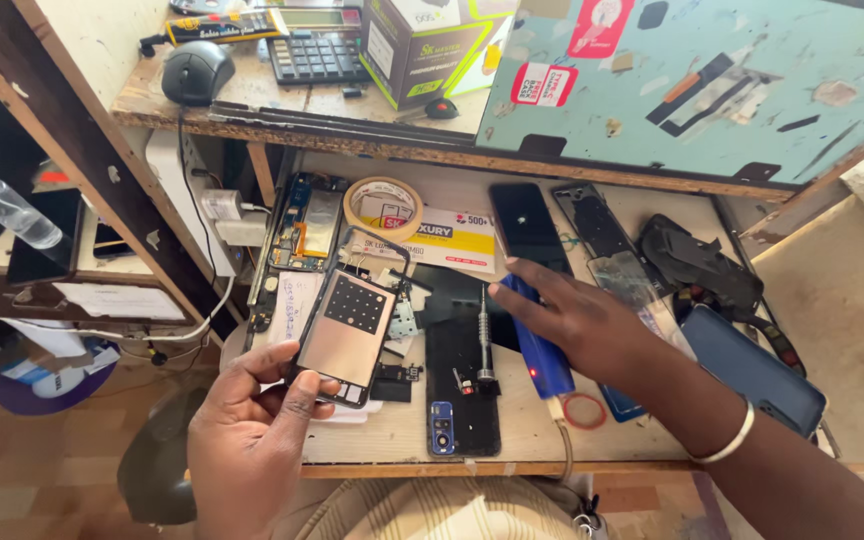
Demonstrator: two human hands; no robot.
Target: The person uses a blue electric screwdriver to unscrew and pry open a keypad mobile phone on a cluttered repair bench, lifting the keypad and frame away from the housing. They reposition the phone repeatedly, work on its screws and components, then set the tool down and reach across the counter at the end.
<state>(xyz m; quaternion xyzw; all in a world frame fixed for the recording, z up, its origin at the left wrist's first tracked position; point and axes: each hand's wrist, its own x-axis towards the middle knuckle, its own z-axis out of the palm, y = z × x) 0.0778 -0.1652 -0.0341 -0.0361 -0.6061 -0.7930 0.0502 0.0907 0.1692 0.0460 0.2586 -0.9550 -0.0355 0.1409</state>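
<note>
Wooden bench (512, 440), phone panel (345, 335) in left hand (252, 440)

Wooden workbench (537, 440), worn, pale top. At 12 o'clock: tape roll (383, 205), printed card (452, 240), dark phone (527, 228). Centre: screwdriver (485, 335), black back cover (462, 385). At 3 o'clock: blue phone case (752, 368). At 10 o'clock: opened phone chassis (309, 225).

bare forearms, a thin pale bangle (734, 440) on the right wrist.
</note>
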